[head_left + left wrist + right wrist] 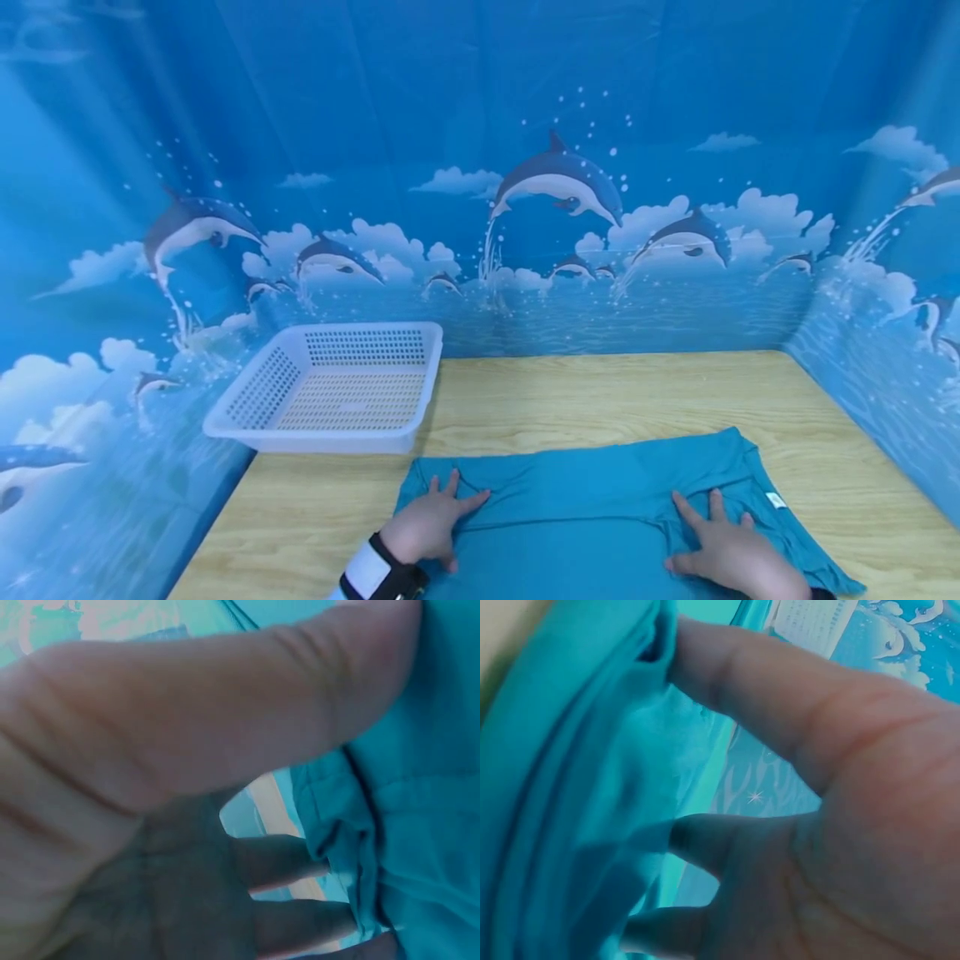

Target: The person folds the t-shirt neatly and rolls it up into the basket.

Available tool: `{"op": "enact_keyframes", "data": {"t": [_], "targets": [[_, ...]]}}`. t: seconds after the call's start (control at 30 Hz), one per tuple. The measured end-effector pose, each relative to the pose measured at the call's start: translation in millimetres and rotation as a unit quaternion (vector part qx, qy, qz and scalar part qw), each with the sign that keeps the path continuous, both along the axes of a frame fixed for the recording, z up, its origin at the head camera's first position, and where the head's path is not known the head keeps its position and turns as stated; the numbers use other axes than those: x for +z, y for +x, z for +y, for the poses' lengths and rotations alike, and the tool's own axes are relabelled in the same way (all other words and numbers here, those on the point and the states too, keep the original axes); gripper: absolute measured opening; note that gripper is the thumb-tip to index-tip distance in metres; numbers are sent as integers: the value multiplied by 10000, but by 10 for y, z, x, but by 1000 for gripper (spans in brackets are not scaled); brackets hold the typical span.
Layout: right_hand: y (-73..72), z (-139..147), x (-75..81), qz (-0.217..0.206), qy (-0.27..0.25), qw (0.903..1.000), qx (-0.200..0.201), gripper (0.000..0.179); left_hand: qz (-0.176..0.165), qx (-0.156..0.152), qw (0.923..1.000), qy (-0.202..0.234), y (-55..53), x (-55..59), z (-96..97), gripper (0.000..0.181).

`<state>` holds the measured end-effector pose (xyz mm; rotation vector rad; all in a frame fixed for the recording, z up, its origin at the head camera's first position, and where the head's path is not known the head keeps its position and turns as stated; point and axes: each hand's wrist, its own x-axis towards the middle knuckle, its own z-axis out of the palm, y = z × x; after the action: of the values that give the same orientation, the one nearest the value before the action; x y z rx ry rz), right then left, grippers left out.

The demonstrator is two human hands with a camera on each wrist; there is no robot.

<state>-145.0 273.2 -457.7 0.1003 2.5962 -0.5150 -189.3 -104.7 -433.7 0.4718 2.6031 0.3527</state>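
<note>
A dolphin-printed backdrop [480,83] is hung beyond the left hand [429,523] and right hand [731,554]; a wood-grained tabletop [585,400] is seen around them; a teal cloth [562,554] is spread beneath both, apparently held flat by splayed fingers; the hands are set apart, nothing gripped; a white basket [330,442] is placed beyond the left, presumably clear of the cloth; a white label [776,500], beside the right, cannot be read.
</note>
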Motion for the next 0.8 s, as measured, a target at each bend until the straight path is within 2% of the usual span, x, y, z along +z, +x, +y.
{"op": "enact_keyframes", "data": {"t": [0.13, 0.27, 0.53, 0.67, 0.8], "targets": [[-118, 51, 3, 247, -25, 9994, 231, 105, 68, 99, 9999, -25, 5, -17, 48, 92], [-264, 111, 28, 311, -141, 9988, 355, 104, 248, 113, 9995, -143, 14, -42, 85, 92], [-639, 240, 77, 440, -783, 9948, 474, 101, 576, 113, 9978, -317, 50, -94, 205, 91], [-832, 310, 48, 509, -1223, 9897, 545, 97, 612, 231, 9958, -639, 49, -127, 310, 94], [-988, 349, -10, 627, -1490, 9840, 748, 93, 822, 259, 9904, -1078, 55, -162, 414, 98]]}}
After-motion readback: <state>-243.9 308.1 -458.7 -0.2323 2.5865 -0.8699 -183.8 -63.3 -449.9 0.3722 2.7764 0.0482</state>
